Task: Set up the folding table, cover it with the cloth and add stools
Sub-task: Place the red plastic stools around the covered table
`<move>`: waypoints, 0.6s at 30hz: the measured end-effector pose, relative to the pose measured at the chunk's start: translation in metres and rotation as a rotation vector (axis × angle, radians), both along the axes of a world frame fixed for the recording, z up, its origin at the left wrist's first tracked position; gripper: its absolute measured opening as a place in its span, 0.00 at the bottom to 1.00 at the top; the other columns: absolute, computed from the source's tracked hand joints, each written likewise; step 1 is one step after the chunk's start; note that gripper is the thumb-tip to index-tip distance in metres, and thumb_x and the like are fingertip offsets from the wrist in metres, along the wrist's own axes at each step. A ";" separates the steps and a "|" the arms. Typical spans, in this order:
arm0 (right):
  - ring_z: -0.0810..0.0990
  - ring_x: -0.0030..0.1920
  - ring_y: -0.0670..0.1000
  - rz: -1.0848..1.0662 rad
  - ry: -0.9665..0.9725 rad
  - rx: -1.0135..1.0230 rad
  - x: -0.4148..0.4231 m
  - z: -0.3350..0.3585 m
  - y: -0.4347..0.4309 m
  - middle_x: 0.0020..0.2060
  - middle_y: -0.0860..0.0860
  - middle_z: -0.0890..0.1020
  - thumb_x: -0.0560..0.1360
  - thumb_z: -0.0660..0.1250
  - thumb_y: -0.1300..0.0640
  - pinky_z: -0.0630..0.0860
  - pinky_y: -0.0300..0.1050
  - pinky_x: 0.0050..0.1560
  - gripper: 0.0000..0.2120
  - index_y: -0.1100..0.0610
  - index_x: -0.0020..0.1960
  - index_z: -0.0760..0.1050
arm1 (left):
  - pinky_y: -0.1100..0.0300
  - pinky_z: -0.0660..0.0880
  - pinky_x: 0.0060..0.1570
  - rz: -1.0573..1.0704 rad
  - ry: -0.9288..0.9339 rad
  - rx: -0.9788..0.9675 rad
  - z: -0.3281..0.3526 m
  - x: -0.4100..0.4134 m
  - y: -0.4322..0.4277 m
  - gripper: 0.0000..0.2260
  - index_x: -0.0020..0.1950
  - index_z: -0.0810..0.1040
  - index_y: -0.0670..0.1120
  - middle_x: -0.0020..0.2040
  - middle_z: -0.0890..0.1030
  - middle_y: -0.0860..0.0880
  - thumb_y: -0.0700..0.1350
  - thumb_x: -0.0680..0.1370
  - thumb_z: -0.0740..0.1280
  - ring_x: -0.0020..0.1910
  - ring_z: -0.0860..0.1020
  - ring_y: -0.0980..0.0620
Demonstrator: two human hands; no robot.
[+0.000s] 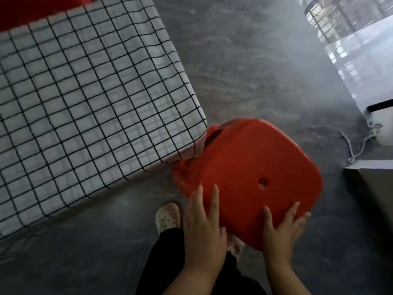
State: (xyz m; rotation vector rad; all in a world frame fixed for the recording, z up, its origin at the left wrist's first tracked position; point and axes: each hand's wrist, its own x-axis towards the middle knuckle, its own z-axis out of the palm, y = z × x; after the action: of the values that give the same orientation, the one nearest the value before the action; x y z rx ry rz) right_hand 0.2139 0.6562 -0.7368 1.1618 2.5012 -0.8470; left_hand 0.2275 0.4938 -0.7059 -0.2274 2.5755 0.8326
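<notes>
A red plastic stool [248,171] with a small hole in its seat is tilted beside the near right corner of the table. Both hands grip its near edge: my left hand [204,226] lies on the left side of the seat, my right hand [280,231] on the right side. The table is covered by a white cloth with a black grid [80,103], which hangs over the edges. The stool's far side touches or sits just under the cloth's hanging corner. The stool's legs are hidden.
Another red shape [32,9] shows behind the table at the top left. A cardboard box [374,188] stands at the right, with a white appliance and its cord [378,128] beyond it. My shoe [168,216] is on the dark floor below the stool.
</notes>
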 end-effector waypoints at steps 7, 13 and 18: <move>0.41 0.75 0.60 0.216 0.076 0.077 -0.060 -0.007 0.087 0.76 0.57 0.39 0.72 0.58 0.32 0.48 0.60 0.71 0.42 0.47 0.77 0.42 | 0.35 0.49 0.70 -0.811 0.226 -0.259 -0.047 -0.084 0.014 0.40 0.76 0.53 0.51 0.75 0.52 0.40 0.57 0.69 0.68 0.74 0.50 0.40; 0.49 0.75 0.61 0.250 0.002 0.253 -0.155 0.013 0.155 0.75 0.63 0.51 0.74 0.66 0.46 0.49 0.55 0.73 0.38 0.59 0.76 0.52 | 0.39 0.37 0.69 -0.927 0.233 -0.304 -0.036 -0.158 0.074 0.33 0.76 0.42 0.54 0.76 0.52 0.41 0.57 0.78 0.57 0.73 0.50 0.41; 0.39 0.75 0.62 -0.081 -0.081 0.046 -0.126 0.019 0.085 0.75 0.62 0.41 0.74 0.65 0.43 0.47 0.57 0.73 0.42 0.55 0.77 0.45 | 0.41 0.41 0.70 -0.911 0.114 -0.362 -0.021 -0.161 0.088 0.37 0.73 0.30 0.52 0.75 0.41 0.41 0.50 0.79 0.58 0.74 0.43 0.42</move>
State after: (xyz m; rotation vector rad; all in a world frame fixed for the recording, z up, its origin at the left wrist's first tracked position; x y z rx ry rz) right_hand 0.0877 0.7414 -0.7180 1.2934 2.4349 -0.7502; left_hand 0.0665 0.5820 -0.7273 0.8506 2.4904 0.0407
